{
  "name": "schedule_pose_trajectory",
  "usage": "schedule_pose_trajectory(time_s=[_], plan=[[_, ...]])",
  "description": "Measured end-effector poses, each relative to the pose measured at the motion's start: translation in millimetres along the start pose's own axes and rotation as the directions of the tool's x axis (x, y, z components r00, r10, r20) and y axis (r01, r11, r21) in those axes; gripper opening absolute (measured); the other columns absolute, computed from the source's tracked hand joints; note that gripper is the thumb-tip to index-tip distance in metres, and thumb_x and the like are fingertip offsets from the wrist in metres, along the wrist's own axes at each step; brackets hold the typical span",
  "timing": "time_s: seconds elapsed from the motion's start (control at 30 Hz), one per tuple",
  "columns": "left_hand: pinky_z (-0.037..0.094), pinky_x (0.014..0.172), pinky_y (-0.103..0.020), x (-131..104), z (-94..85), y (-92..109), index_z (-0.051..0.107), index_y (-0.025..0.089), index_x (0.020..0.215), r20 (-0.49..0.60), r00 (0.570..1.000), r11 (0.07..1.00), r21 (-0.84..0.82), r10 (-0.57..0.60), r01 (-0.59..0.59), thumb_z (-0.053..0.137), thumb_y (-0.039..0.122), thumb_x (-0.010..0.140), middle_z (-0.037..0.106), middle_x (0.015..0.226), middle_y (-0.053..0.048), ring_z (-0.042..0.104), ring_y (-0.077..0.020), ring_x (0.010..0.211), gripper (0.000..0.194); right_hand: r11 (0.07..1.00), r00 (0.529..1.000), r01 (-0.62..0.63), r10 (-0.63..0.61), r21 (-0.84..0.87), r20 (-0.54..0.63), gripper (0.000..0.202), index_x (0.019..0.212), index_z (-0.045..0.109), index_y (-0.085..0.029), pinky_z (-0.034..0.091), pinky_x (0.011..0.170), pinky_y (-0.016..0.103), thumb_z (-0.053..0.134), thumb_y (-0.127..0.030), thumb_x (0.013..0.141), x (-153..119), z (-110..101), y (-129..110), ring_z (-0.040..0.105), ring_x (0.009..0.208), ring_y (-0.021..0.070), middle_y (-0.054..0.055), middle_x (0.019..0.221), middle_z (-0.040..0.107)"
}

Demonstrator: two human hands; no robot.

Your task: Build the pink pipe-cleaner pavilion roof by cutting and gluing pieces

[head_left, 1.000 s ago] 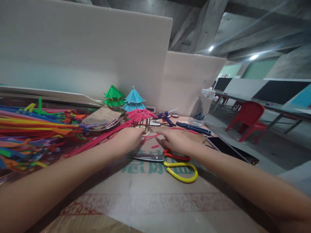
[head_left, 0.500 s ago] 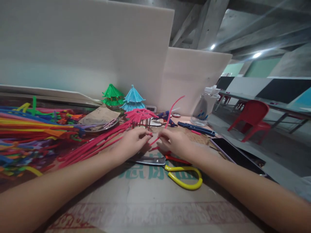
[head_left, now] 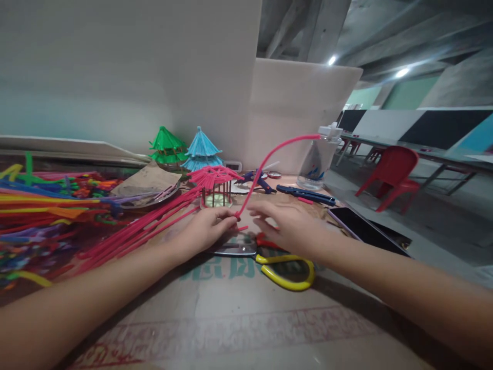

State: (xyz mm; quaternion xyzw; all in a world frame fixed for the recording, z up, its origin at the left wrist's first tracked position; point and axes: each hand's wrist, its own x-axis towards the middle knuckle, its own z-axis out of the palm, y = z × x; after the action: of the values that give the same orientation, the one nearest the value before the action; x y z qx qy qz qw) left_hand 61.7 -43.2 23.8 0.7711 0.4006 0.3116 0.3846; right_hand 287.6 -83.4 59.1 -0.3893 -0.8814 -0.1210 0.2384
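My left hand [head_left: 210, 226] pinches the lower end of a pink pipe cleaner [head_left: 260, 167], which arcs up and to the right. Just right of it, my right hand [head_left: 283, 223] has its fingers apart and holds nothing. Under both hands lies a pair of scissors [head_left: 287, 280] with yellow and red handles, its blades partly hidden by my left hand. A short pink piece [head_left: 242, 228] rests between the hands. Behind my left hand stands a small pavilion [head_left: 215, 177] with a pink roof on brown posts.
Pink pipe cleaners [head_left: 134, 231] and a multicoloured pile [head_left: 50, 205] lie left. Behind are green [head_left: 167, 146] and blue [head_left: 202, 149] pagoda models. A glue gun [head_left: 258, 180], a utility knife [head_left: 306, 195], a bottle [head_left: 318, 159] and a phone [head_left: 365, 231] are at right.
My right hand has let go of the pink pipe cleaner and opened. The pipe cleaner now bends further right, held by my left hand. The view has shifted slightly.
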Motion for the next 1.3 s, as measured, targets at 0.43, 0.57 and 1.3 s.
schedule_pose_trajectory(time_s=[0.43,0.57,1.3], plan=[[0.05,0.067,-0.024,3,-4.7,-2,0.072,0.015,0.097,-0.099,0.995,0.999,0.04,0.026,-0.022,0.056,0.045,0.088,0.076,0.091,-0.006,0.068,-0.019,0.08,0.035,0.797,0.94,-0.342,0.286,0.499,0.188,0.015,0.093,0.066,-0.019,0.044,0.059,0.025,0.06,-0.032,0.09,21,6,-4,0.063,0.07,0.015,0.002,0.079,0.07],[0.046,0.062,-0.022,4,-4.3,-2,0.073,0.016,0.095,-0.091,0.995,0.996,0.093,0.028,-0.019,0.054,0.041,0.089,0.075,0.085,-0.004,0.066,-0.0164,0.073,0.032,0.582,0.907,-0.393,0.373,0.712,0.196,0.017,0.095,0.066,-0.017,0.048,0.059,0.025,0.06,-0.03,0.088,41,47,2,0.063,0.068,0.0149,0.002,0.077,0.068],[0.044,0.064,-0.022,9,-0.6,-19,0.075,0.016,0.094,-0.012,0.997,0.978,0.195,0.082,-0.078,0.056,0.039,0.088,0.074,0.083,-0.002,0.064,-0.0158,0.073,0.03,0.69,0.907,-0.399,0.395,0.604,0.147,0.017,0.084,0.071,-0.017,0.043,0.062,0.024,0.055,-0.022,0.087,32,59,-3,0.061,0.068,0.0143,0.0,0.074,0.071]])
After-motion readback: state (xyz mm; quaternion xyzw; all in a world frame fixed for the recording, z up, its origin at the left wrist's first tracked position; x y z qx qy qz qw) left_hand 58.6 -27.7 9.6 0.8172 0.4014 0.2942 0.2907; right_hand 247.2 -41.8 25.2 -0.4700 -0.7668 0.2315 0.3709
